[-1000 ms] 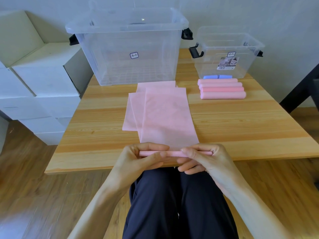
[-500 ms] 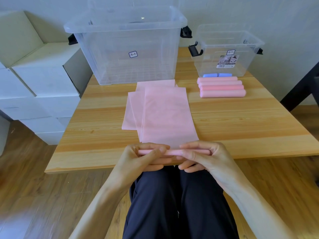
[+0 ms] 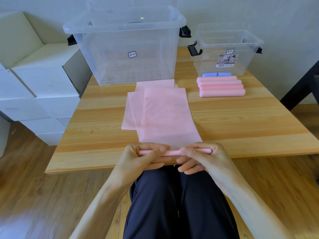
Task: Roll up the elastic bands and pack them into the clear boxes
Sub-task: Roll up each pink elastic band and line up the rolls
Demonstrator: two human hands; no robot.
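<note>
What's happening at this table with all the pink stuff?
A seated person is rolling up a flat pink elastic band from its near end. The left hand and right hand both pinch the thin started roll at the wooden table's front edge. Four finished pink rolls and a blue one lie by the small clear plastic box. The large clear box looks empty.

White cardboard boxes (image 3: 39,94) are stacked at the left of the frame beside the wooden surface (image 3: 241,121); wood-look floor (image 3: 34,195) fills the lower left.
</note>
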